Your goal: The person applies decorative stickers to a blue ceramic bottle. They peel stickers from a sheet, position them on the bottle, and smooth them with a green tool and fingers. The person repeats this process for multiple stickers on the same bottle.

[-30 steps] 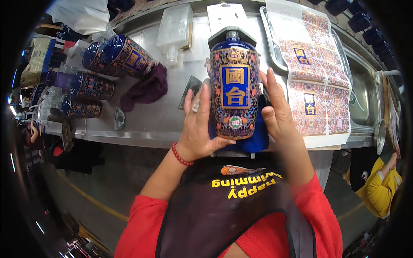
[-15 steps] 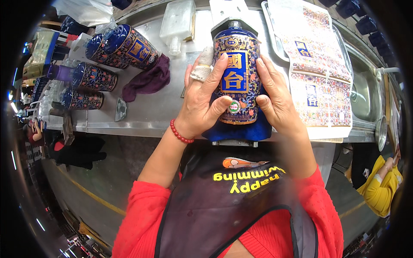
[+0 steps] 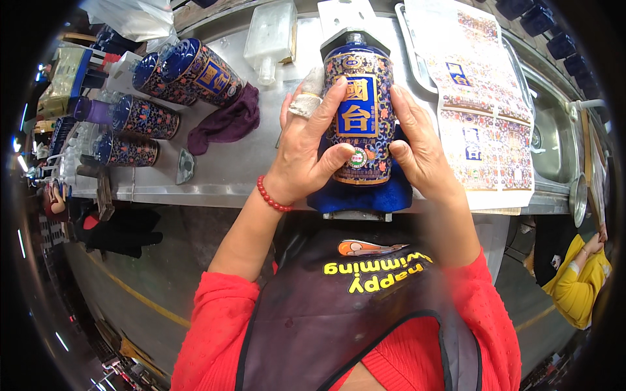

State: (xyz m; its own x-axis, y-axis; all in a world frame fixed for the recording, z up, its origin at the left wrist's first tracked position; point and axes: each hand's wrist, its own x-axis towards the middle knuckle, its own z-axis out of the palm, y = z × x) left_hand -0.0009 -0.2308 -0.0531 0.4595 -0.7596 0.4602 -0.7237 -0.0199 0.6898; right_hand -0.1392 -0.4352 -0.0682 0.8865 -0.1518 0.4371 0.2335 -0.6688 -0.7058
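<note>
A blue bottle (image 3: pixel 357 111) with a colourful floral label and a blue front panel lies on its back, its clear neck pointing away from me. Beneath it is a blue cloth (image 3: pixel 365 200) on a stand at the table's near edge. My left hand (image 3: pixel 305 140) grips the bottle's left side, its thumb on the lower label and a finger along the panel's edge. White finger wraps (image 3: pixel 304 104) cover part of that hand. From the right, my right hand (image 3: pixel 420 143) holds the bottle's other side, fingertips and thumb against the label's edge.
Printed floral label sheets (image 3: pixel 486 111) lie over a metal tray on the right, near a sink (image 3: pixel 554 146). Several labelled bottles (image 3: pixel 145 116) and a purple cloth (image 3: pixel 225 120) are on the left. A clear, unlabelled bottle (image 3: pixel 270 36) lies at the back. Someone in yellow (image 3: pixel 577 280) is at far right.
The bottle has shifted very slightly away from me between my hands. Both hands stay on its sides, with only small shifts of the fingers.
</note>
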